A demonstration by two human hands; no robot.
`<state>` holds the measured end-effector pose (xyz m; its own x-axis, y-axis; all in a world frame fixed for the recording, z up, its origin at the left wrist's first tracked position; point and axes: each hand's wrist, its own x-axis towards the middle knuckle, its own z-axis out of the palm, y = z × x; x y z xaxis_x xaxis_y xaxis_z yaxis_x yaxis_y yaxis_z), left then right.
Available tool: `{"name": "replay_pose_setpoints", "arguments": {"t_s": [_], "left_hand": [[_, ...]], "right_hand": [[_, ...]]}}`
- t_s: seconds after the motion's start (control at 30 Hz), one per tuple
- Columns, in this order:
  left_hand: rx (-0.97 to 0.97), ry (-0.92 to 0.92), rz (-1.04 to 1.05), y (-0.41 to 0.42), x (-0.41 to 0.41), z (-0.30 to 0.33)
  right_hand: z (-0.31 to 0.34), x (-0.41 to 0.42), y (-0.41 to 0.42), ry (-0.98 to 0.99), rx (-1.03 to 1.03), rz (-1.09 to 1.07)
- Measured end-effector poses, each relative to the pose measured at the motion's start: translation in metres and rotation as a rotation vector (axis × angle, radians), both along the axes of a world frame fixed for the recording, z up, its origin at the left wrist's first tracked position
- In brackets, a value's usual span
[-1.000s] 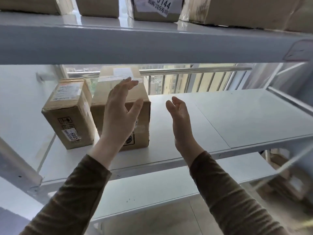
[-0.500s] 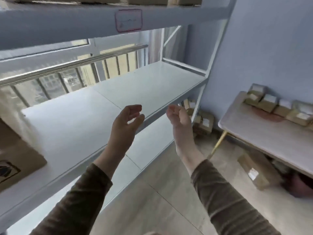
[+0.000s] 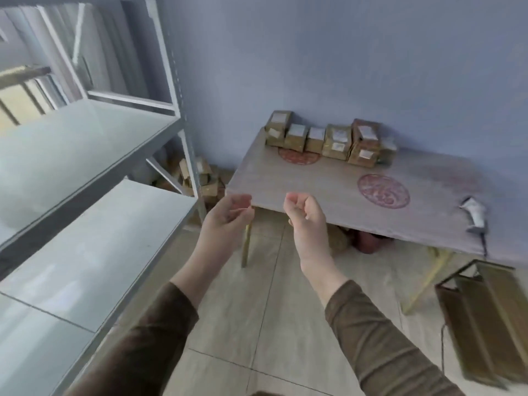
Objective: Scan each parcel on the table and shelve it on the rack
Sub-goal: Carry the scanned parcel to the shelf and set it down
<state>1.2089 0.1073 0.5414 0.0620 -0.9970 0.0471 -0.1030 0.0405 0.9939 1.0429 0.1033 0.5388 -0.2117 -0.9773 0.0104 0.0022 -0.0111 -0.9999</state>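
Note:
Several small brown cardboard parcels [image 3: 331, 141] with white labels stand in a row at the far edge of the pale table [image 3: 323, 190], against the blue wall. A white handheld scanner [image 3: 474, 214] lies near the table's right edge. The grey metal rack [image 3: 85, 167] fills the left side, its two visible shelves bare. My left hand [image 3: 228, 218] and my right hand [image 3: 305, 215] hover side by side in front of the table's near left corner, fingers loosely curled, holding nothing.
More cardboard boxes [image 3: 200, 178] are piled on the floor between rack and table. A dark red object [image 3: 368, 244] sits under the table. A brown bag [image 3: 485, 318] in a metal frame stands on the tiled floor at the right.
My view has swung right from the shelf with two boxes to the table. Both hands have pulled back from the shelved box and their fingers have curled loosely.

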Motion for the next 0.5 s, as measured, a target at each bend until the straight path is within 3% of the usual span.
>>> {"name": "replay_pose_setpoints", "arguments": {"t_s": [0.2, 0.5], "left_hand": [[0.045, -0.019, -0.182, -0.048, -0.114, -0.012], [0.085, -0.049, -0.294, -0.156, -0.228, -0.035]], "right_hand": [[-0.004, -0.109, -0.026, 0.016, 0.021, -0.119], [-0.031, -0.223, -0.105, 0.067, 0.093, -0.228]]}}
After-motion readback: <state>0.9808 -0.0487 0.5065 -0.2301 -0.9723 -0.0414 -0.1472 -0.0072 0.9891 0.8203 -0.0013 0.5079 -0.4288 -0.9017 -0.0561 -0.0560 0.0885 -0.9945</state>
